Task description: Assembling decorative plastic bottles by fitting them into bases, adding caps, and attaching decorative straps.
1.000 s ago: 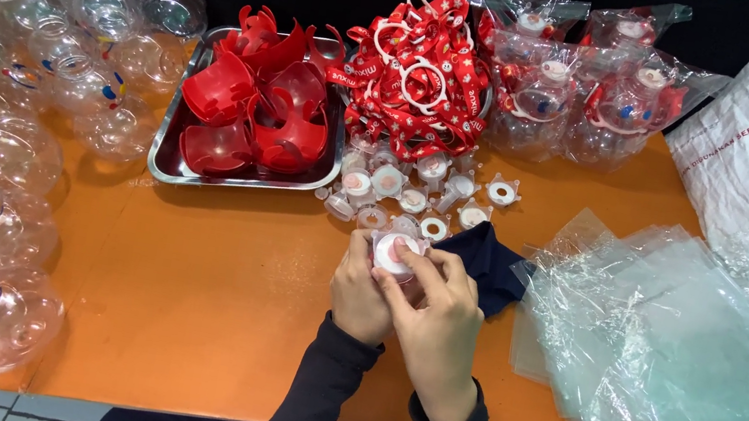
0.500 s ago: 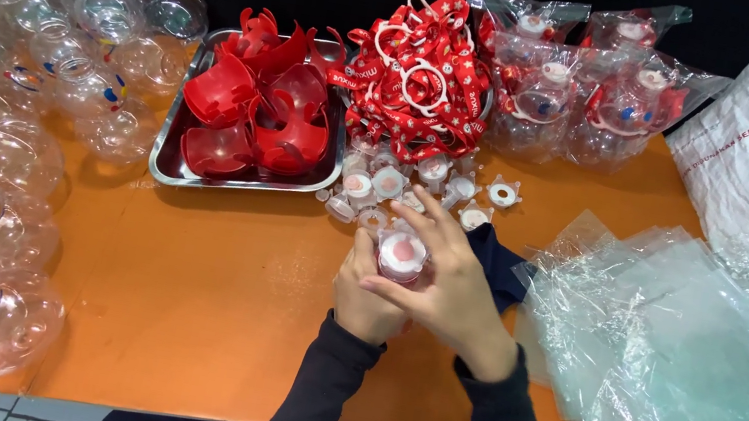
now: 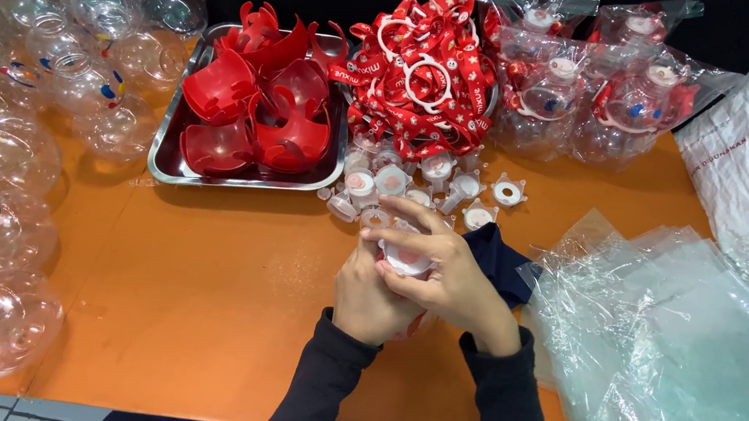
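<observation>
Your fingers (image 3: 414, 215) of both hands close around a small white cap (image 3: 407, 261) with a red centre, left hand (image 3: 373, 294) beneath, right hand (image 3: 453, 276) over it, held above the orange tabletop (image 3: 208, 294) just before the loose caps (image 3: 399, 182) and steel tray (image 3: 161, 167).

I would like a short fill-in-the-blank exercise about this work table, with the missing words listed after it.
1. Both hands, left hand and right hand, hold a small white ____ together.
2. The red plastic parts lie in a ____ tray.
3. The table surface is ____ in colour.
4. The clear plastic bags lie on the person's ____ side.

Missing words: cap; metal; orange; right
</observation>
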